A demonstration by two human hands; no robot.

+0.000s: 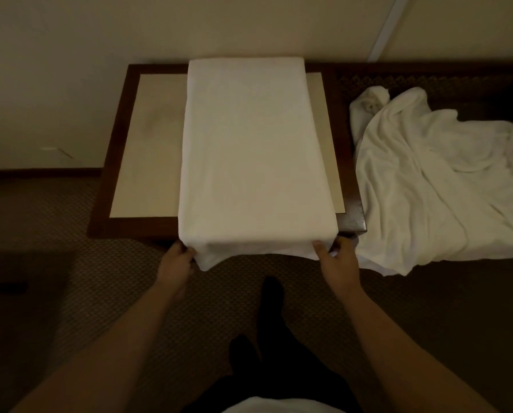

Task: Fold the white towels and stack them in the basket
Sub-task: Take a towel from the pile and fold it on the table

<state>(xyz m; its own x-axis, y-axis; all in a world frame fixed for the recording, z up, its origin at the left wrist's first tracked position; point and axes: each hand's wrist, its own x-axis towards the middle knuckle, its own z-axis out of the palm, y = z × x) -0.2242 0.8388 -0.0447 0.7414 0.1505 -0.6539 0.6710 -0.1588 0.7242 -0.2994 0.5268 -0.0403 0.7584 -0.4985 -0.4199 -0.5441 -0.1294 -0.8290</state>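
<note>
A smooth white rectangular towel (255, 150) is laid flat and lengthwise across a dark wooden side table with a pale inset top (148, 150). The towel's far end reaches the wall at twelve o'clock, and its near end is draped over the table's front edge at six o'clock.

Both near corners of the towel are held. The left hand (176, 263), at seven o'clock from the towel's centre, is closed round the left corner: the cloth is pinched between the thumb and curled fingers, and a small flap of fabric hangs just below the grip. The right hand (337, 257), at five o'clock, is clamped on the right corner in the same way, with the thumb on top of the cloth and the fingers tucked beneath it. Neither hand is spread; both are pressed tight on the fabric. Two bare forearms are stretched forward from the bottom of the view.

At three o'clock from the table, a crumpled heap of white towelling (434, 180) is spread over a dark patterned surface (428, 79), just beside the table's right edge, and part of it hangs over the front.

Brown patterned carpet (70, 293) is seen below, with a dark trouser leg and foot (271, 308) at six o'clock. A plain cream wall (70, 55) fills the top. The room is dimly lit.
</note>
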